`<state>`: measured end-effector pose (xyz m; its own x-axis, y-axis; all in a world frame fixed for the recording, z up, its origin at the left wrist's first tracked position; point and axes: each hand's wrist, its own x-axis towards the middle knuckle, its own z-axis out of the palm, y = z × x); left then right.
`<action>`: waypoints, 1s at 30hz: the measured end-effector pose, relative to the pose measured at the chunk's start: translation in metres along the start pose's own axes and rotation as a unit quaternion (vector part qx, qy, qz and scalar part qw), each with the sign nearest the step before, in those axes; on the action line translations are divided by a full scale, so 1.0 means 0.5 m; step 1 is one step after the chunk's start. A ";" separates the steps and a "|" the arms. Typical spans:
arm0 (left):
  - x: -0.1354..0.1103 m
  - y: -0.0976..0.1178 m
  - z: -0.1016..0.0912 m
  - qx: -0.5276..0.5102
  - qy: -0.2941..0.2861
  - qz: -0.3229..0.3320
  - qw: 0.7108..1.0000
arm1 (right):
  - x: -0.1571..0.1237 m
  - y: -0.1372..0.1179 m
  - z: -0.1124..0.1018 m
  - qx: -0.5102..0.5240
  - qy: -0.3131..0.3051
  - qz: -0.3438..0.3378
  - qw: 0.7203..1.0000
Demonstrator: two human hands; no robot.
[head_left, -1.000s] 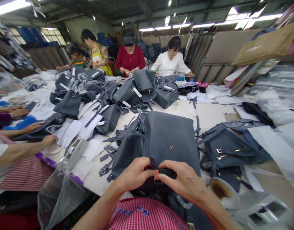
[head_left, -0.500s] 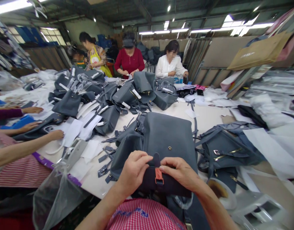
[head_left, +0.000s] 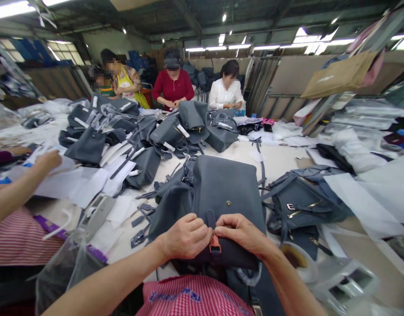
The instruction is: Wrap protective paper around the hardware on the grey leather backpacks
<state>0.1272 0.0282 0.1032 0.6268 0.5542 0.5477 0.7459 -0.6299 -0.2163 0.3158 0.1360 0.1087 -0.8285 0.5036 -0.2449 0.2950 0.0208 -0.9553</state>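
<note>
A grey leather bag (head_left: 228,186) lies flat on the table right in front of me, its near edge folded over a dark lining. A small orange-red clasp (head_left: 215,244) sits on that near edge. My left hand (head_left: 185,237) is closed, its fingers pinching the bag's edge just left of the clasp. My right hand (head_left: 243,232) is closed too, fingertips pinching the edge above the clasp. The two hands nearly touch over a short grey strap tab (head_left: 211,217).
A second grey bag with buckled straps (head_left: 303,206) lies to the right, with a cup (head_left: 295,259) near it. A heap of grey bags (head_left: 149,127) and white paper sheets (head_left: 90,182) fills the table. Several people work at the far end; a co-worker's arm (head_left: 20,188) reaches in from the left.
Both hands slid slightly up and together on the bag's near edge, leaving the orange-red clasp uncovered. The co-worker's arm on the left has lifted and moved back.
</note>
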 end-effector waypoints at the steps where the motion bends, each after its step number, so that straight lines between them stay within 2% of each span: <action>1: 0.001 -0.003 0.002 -0.001 -0.006 0.008 1.000 | 0.001 0.002 0.000 0.005 0.003 0.003 1.000; 7: 0.013 -0.016 0.013 -0.007 -0.057 0.026 0.998 | 0.006 0.013 0.006 -0.004 0.027 -0.001 1.000; 11: 0.014 -0.023 0.024 -0.014 -0.088 -0.023 0.996 | 0.008 0.010 0.006 -0.010 0.056 -0.012 0.998; 13: 0.012 -0.020 0.020 -0.031 -0.102 -0.110 0.988 | 0.004 0.010 0.003 -0.022 0.074 -0.023 0.997; 14: 0.012 -0.016 0.015 -0.052 -0.105 -0.177 0.977 | 0.001 0.011 0.002 -0.030 0.081 -0.030 0.996; 15: 0.013 -0.010 0.008 -0.082 -0.105 -0.254 0.958 | -0.003 0.012 0.002 -0.040 0.087 -0.037 0.995; 17: 0.020 0.003 -0.010 -0.156 -0.099 -0.393 0.901 | -0.014 0.016 0.007 -0.065 0.100 -0.052 0.991; 19: 0.033 0.017 -0.025 -0.201 -0.092 -0.466 0.857 | -0.026 0.018 0.017 -0.091 0.120 -0.068 0.986; 21: 0.047 0.027 -0.031 -0.185 -0.086 -0.481 0.852 | -0.038 0.018 0.028 -0.104 0.139 -0.084 0.981; 24: 0.060 0.031 -0.029 -0.169 -0.096 -0.461 0.866 | -0.055 0.018 0.038 -0.114 0.159 -0.107 0.975; 26: 0.060 0.027 -0.029 -0.237 -0.125 -0.439 0.858 | -0.065 0.019 0.041 -0.131 0.163 -0.113 0.971; 30: 0.053 0.019 -0.036 -0.387 -0.164 -0.387 0.821 | -0.084 0.015 0.046 -0.184 0.144 -0.094 0.968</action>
<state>0.1467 0.0270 0.1302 0.1539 0.9881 0.0039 0.6628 -0.1061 0.7413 0.3420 0.0951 0.1080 -0.7330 0.6793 0.0345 0.3452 0.4152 -0.8417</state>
